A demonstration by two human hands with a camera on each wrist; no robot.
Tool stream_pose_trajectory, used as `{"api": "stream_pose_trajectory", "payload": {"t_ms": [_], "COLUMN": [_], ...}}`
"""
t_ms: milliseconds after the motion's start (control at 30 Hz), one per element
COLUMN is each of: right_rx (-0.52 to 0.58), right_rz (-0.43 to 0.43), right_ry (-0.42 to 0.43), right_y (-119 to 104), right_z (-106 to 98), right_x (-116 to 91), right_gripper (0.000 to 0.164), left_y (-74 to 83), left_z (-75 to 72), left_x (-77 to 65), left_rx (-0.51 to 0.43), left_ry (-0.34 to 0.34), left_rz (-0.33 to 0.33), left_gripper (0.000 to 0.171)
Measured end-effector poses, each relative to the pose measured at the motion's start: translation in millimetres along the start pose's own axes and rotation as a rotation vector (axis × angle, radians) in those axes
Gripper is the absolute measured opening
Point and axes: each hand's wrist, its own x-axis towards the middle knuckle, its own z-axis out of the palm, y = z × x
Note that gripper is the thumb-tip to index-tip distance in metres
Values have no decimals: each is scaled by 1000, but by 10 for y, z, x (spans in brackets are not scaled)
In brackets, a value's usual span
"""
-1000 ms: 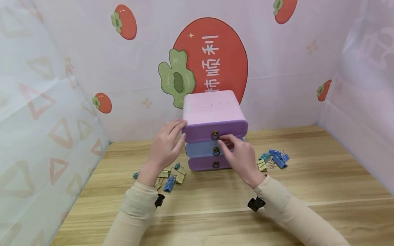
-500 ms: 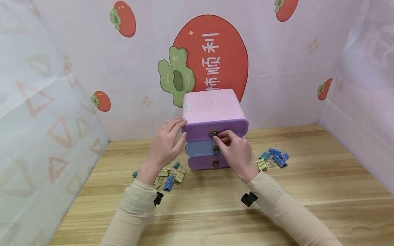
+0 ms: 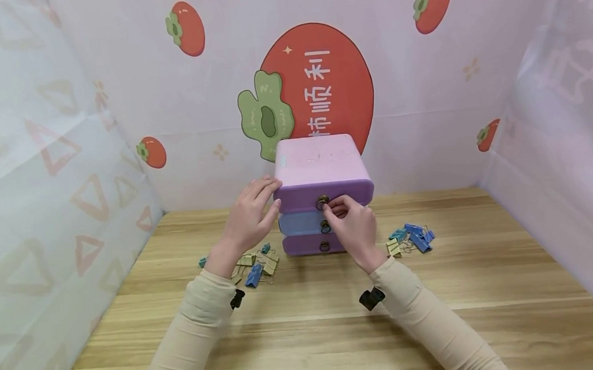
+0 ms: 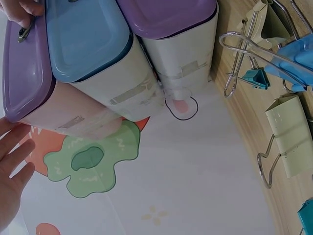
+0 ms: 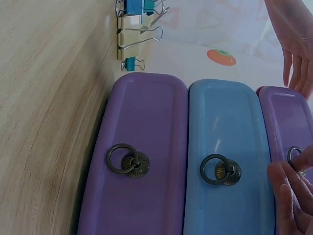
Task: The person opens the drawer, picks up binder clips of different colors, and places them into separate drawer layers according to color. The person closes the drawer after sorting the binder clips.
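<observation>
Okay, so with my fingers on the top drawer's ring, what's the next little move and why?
Probably pull the ring straight toward you. The right hand already pinches it, all three drawers look closed, and the left hand braces the side of the drawer unit, so it should stay put on the table.

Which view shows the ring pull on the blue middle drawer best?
The right wrist view: the blue drawer's ring pull sits close and unobstructed. In the head view it is tiny beside the right hand. The left wrist view shows only the drawer's side.
</observation>
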Motion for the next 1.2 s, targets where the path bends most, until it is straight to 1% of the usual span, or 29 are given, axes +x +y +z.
{"api": "stream_pose_trajectory", "payload": {"t_ms": [267, 500, 800, 1033, 1200], "right_rx": [56, 118, 131, 137, 137], "right_rz": [10, 17, 30, 35, 49], "right_ry": [-2, -17, -48, -74, -103], "right_y": [-28, -32, -51, -88, -119], "right_z": [-17, -44, -86, -141, -185], "right_x": [-4, -9, -35, -70, -110], "right_gripper": [10, 8, 7, 5, 6], "left_y": [-10, -8, 8, 9, 8], "left_z": [-19, -24, -36, -34, -37], "left_x": [-3, -2, 6, 6, -17], "left_rx": [-22, -12, 4, -1, 0], "left_ry": [-15, -17, -27, -26, -38], "left_rz": [-1, 5, 2, 5, 2], "left_gripper": [39, 40, 41, 41, 43]}}
